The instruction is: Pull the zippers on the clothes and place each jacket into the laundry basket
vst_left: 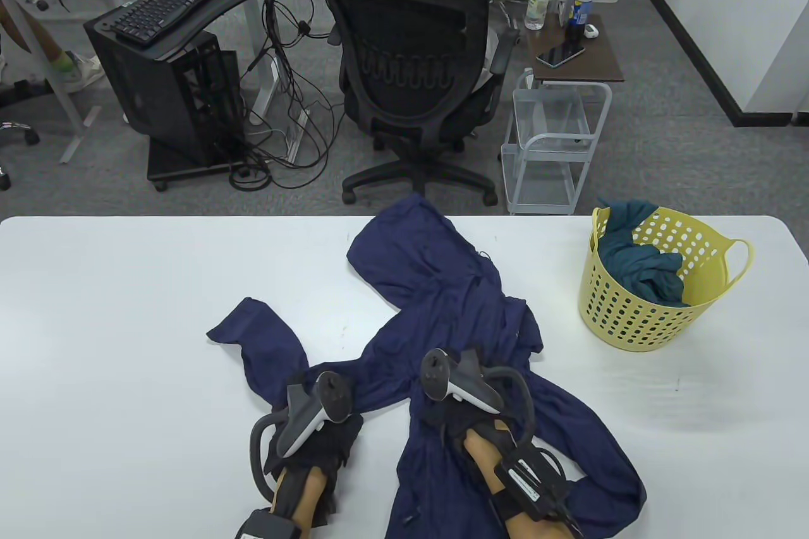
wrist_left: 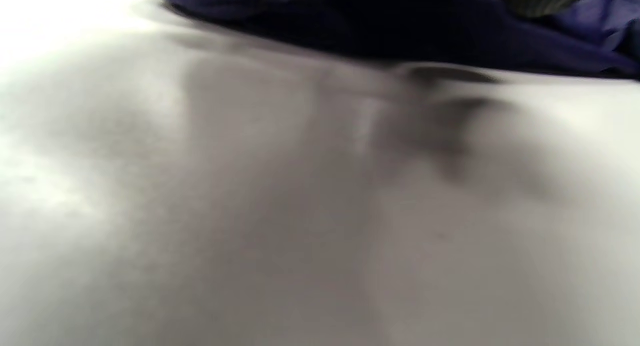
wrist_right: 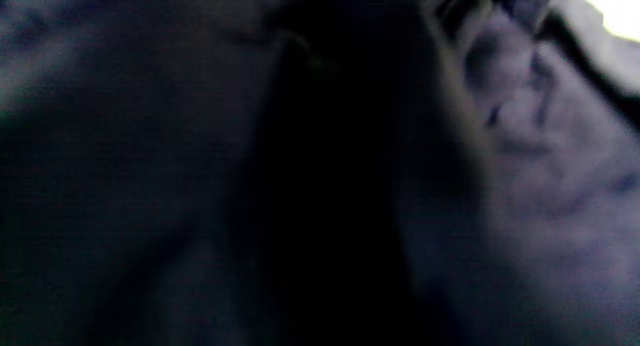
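Navy fabric fills most of what we see nearest us: a dark blue, thin jacket (vst_left: 455,311) lies spread and rumpled on the white table (vst_left: 126,311), one sleeve running out to the left, another trailing toward the bottom right. Our left hand (vst_left: 313,431) in its black sensor glove rests at the jacket's left edge, where cloth meets bare table; the tracker covers the fingers, so we cannot tell whether they grip anything. Our right hand (vst_left: 468,419) lies on the middle of the jacket, and its fingers are likewise hidden under the tracker, so its hold cannot be told. Both wrist views are blurred: the left shows pale table with dark cloth along the top, the right only dim blue folds.

Farther right, well apart from the jacket, a yellow perforated plastic laundry basket (vst_left: 638,318) stands upright on the table with a teal garment (vst_left: 638,261) bunched inside. Beyond the table, a black mesh office chair (vst_left: 417,71) stands on grey carpet.
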The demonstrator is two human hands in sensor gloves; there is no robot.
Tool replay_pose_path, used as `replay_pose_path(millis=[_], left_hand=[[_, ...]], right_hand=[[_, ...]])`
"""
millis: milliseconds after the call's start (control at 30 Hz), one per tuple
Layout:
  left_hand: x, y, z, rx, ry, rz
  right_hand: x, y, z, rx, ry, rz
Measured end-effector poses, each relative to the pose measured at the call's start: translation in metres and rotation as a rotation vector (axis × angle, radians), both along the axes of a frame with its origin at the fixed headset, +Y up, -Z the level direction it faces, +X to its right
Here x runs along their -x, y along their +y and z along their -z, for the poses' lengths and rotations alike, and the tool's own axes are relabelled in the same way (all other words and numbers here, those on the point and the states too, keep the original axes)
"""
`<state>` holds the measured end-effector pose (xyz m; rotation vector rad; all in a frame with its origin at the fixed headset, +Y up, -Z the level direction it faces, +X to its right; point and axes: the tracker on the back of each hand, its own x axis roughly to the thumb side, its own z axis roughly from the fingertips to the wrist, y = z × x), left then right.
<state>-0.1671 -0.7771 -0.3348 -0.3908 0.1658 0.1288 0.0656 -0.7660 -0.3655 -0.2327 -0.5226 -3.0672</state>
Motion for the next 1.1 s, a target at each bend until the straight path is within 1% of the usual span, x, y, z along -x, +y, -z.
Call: replay_pose_path(millis=[100,167,300,367,400,433,500,533,600,633,733,833,967,1033,1100], left_hand=[[0.007,-0.012,0.007,0.077,0.044,0.040],[0.011,-0.014,0.009,0.076,0.069,0.046],[0.017,-0.012,0.007,0.084,0.125,0.057],[0.026,-0.009,0.002,0.127,0.176,0.073],[0.029,-0.007,0.000,0.138,0.194,0.069],[0.036,-0.005,-0.002,0.136,0.237,0.079],[0.047,-0.001,-0.007,0.107,0.309,0.159],[0.052,-0.001,-0.009,0.114,0.329,0.204],[0.071,-0.004,-0.016,0.217,0.337,0.303],[0.078,-0.004,-0.020,0.239,0.349,0.314],[0.106,-0.002,-0.034,0.210,0.417,0.306],[0.130,0.000,-0.046,0.231,0.496,0.292],[0.161,0.002,-0.056,0.251,0.589,0.302],[0.167,0.006,-0.057,0.225,0.609,0.262],[0.163,0.016,-0.056,0.162,0.608,0.217]], right_hand=[[0.001,-0.009,-0.010,0.038,0.049,0.017],[0.000,-0.011,-0.014,0.055,0.059,0.038],[-0.004,-0.015,-0.018,0.088,0.055,0.066],[-0.008,-0.017,-0.020,0.097,0.049,0.090],[-0.009,-0.017,-0.021,0.101,0.049,0.095],[-0.011,-0.018,-0.022,0.102,0.048,0.102],[-0.013,-0.019,-0.023,0.104,0.052,0.110],[-0.014,-0.019,-0.024,0.103,0.050,0.108],[-0.016,-0.020,-0.025,0.105,0.054,0.113],[-0.017,-0.020,-0.026,0.108,0.059,0.120],[-0.017,-0.021,-0.026,0.115,0.064,0.131],[-0.015,-0.021,-0.027,0.114,0.068,0.121],[-0.010,-0.020,-0.029,0.107,0.084,0.104],[-0.009,-0.019,-0.029,0.097,0.090,0.113],[-0.009,-0.016,-0.028,0.070,0.084,0.137]])
